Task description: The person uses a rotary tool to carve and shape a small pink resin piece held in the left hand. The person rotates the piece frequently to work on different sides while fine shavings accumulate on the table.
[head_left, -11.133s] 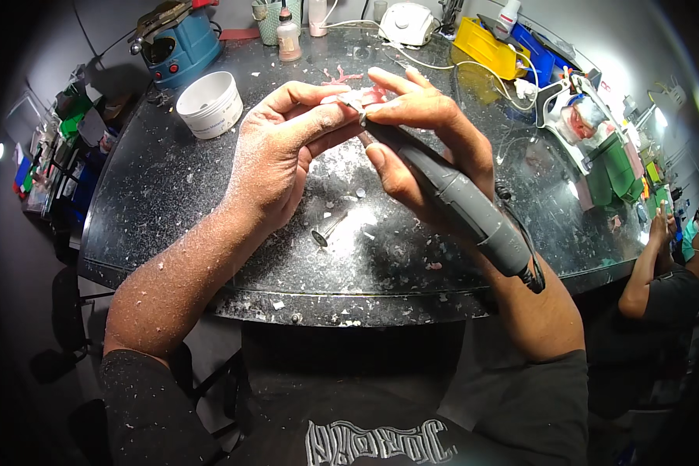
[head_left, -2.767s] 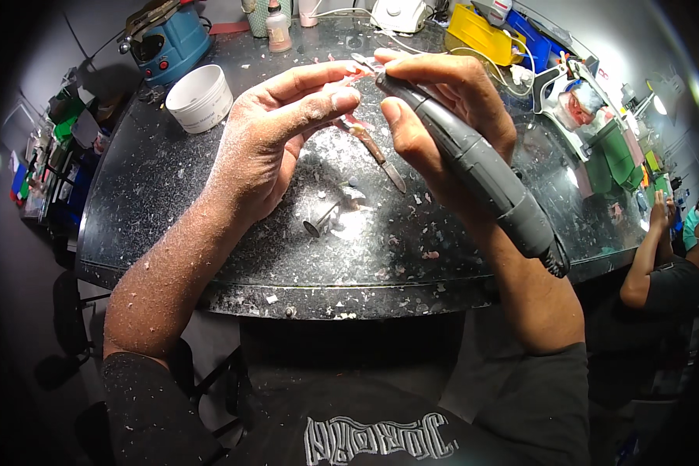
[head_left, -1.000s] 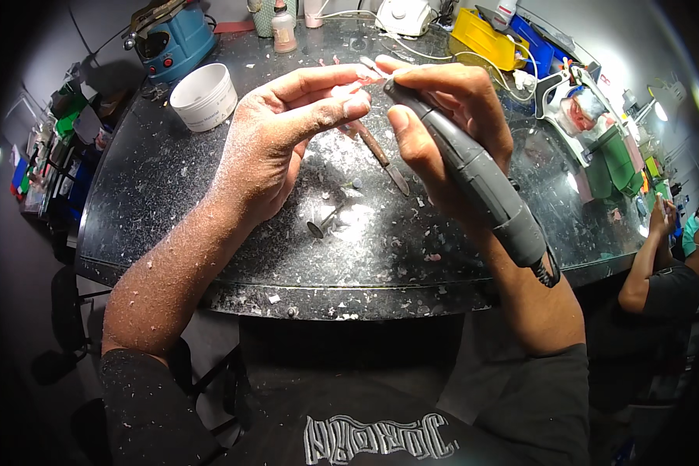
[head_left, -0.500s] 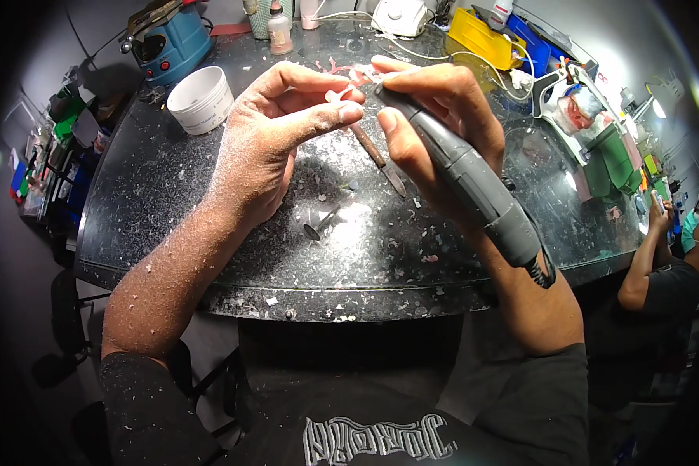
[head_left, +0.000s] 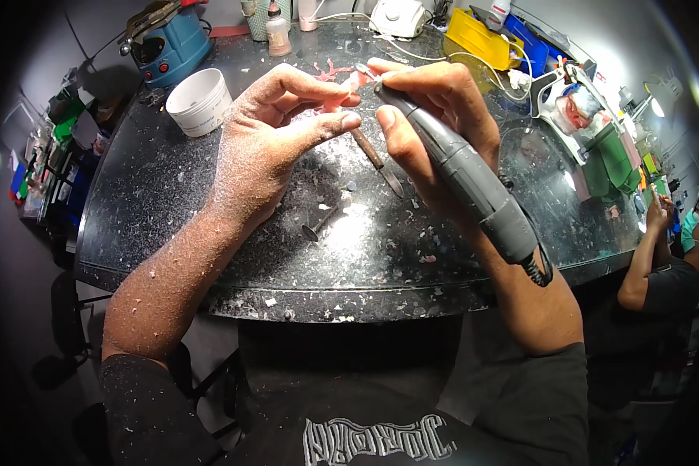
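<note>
My left hand (head_left: 258,140), dusted with pale powder, pinches a small pink, translucent-looking piece (head_left: 339,98) between thumb and fingers. The fingers partly cover it, so its full shape is hidden. Wrapped in my right hand (head_left: 462,101) is a dark grey rotary handpiece (head_left: 474,186), its cord leaving the lower end. The handpiece's tip points at the pink piece; whether they touch, I cannot tell. Below both hands, a wooden-handled knife (head_left: 377,161) lies on the black bench. Nearer to me rests a small dark tool with a round, flat end (head_left: 322,224).
A white tub (head_left: 200,105) and a blue machine (head_left: 171,48) stand at back left. Behind my hands are a dropper bottle (head_left: 278,33), a pink branching scrap (head_left: 332,71) and a white corded box (head_left: 398,17). A yellow bin (head_left: 481,39) sits back right. Another person's arm (head_left: 641,260) shows far right.
The pink piece has turned in my left fingers and more of its pink side shows. My left thumb has dropped slightly. The handpiece has shifted a little to the left.
</note>
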{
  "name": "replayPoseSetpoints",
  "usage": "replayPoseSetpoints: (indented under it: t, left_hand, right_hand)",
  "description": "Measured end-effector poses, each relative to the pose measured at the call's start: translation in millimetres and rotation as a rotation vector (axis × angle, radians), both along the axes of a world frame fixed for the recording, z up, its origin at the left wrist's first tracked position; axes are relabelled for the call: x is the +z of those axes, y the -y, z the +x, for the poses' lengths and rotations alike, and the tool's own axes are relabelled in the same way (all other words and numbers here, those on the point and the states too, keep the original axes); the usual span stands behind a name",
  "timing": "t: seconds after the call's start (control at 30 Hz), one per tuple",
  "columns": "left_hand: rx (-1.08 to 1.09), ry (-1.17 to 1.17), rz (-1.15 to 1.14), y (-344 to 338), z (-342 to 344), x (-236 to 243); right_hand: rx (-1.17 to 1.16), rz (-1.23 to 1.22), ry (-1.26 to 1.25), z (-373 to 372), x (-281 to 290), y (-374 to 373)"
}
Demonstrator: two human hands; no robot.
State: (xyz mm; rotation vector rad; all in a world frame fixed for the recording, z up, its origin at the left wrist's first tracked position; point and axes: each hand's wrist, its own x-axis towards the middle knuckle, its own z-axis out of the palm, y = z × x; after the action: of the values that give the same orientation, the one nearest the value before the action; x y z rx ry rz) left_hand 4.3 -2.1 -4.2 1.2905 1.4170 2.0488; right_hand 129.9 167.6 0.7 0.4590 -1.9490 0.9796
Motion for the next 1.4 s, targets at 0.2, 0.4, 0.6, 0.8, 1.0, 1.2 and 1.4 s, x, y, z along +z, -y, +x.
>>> replayPoseSetpoints:
  t: [0.2, 0.4, 0.6, 0.8, 1.0, 1.2, 1.4]
  left_hand:
    - [0.017, 0.0, 0.005, -2, 2, 1]
    - [0.061, -0.107, 0.001, -2, 4, 3]
    - [0.177, -0.421, -0.023, 0, -2, 4]
    - [0.271, -0.615, -0.048, 2, -10, 5]
    - [0.281, -0.668, -0.034, 2, -14, 5]
    - [0.267, -0.663, -0.033, 2, -13, 6]
    - [0.227, -0.53, -0.073, 2, -10, 8]
  right_hand:
    - [-0.004, 0.015, 0.005, 1, 0, -1]
    - [0.03, -0.068, -0.096, -5, 0, -1]
    - [-0.044, -0.074, -0.053, 1, 6, 0]
    - [-0.015, -0.093, -0.021, 0, 5, 0]
    - [0.044, -0.037, -0.043, -2, 4, -2]
    - [0.04, -0.093, -0.034, -1, 5, -1]
    - [-0.018, -0.142, 0.047, 4, 9, -1]
